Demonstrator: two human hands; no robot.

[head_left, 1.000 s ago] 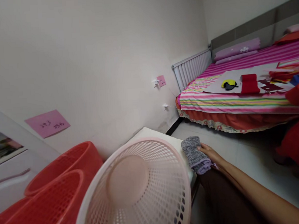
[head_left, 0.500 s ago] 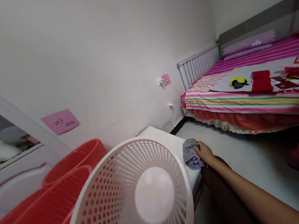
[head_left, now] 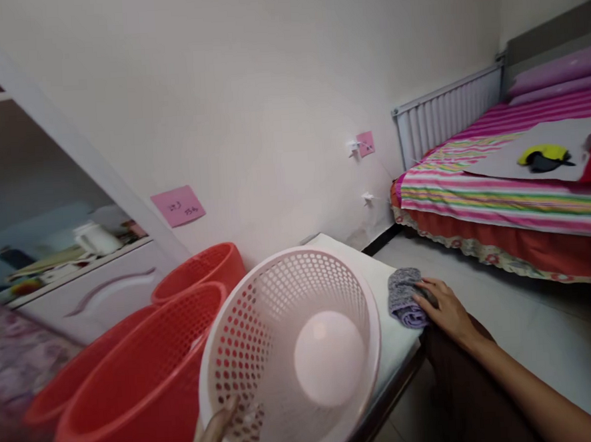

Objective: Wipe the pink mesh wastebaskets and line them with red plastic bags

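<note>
A pale pink plastic basket (head_left: 288,355) with a perforated wall tilts toward me, its round bottom showing and nothing inside. My left hand (head_left: 213,436) grips its rim at the lower left, thumb inside. On the white tabletop (head_left: 373,269) to the right lies a rolled cloth (head_left: 405,297), speckled grey outside with purple in the folds. My right hand (head_left: 446,308) holds the roll's right side, fingers on top and thumb nearer me. Part of the basket covers the table.
Several red baskets (head_left: 135,384) crowd the left side. Behind them stands a white cabinet (head_left: 109,286) with a jug (head_left: 96,238). A pink note (head_left: 178,206) is stuck on the wall. At right, a bed (head_left: 504,201) with striped bedding carries a yellow and black item (head_left: 546,157).
My view has swung left, bringing more of the cabinet into sight. My left hand has appeared on the basket's rim. My right hand stays at the rolled cloth.
</note>
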